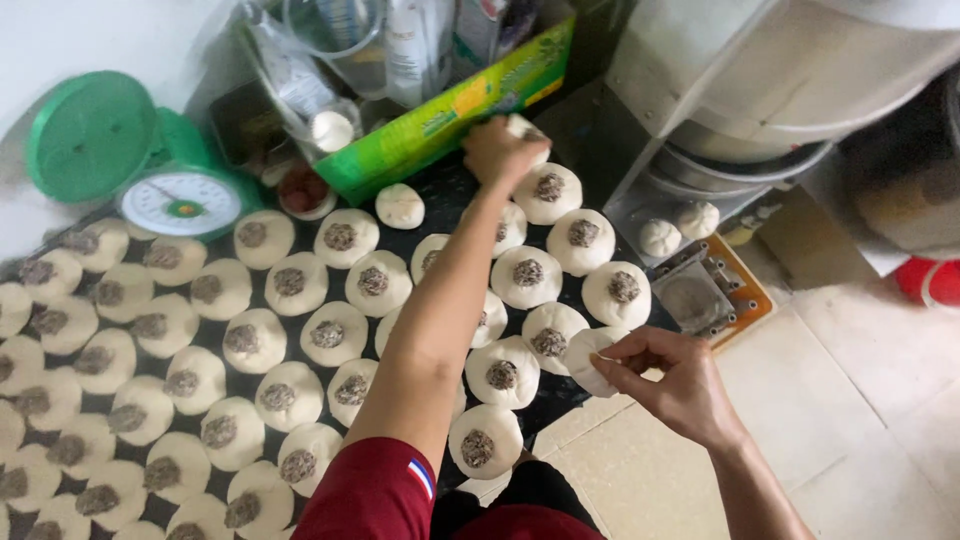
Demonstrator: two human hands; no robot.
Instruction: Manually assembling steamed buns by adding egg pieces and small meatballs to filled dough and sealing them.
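Many flat white dough rounds (373, 281), each with a dab of dark filling in the middle, lie in rows on a dark tray (455, 195). My left hand (497, 150), on an arm in a red sleeve, reaches to the tray's far edge and closes on a plain dough ball (526, 127). Nearby sits another sealed ball (400, 206). My right hand (672, 380) is near the tray's right front corner and pinches a flat dough round (584, 361) by its edge; whether it carries filling is hidden.
A green kitchen scale (183, 200) with a green lid (90, 135) stands at the back left. A green box (450, 110) and plastic containers (335, 40) line the back. A metal machine (760, 90) with two dough balls (678, 228) stands right, above a tiled floor (860, 400).
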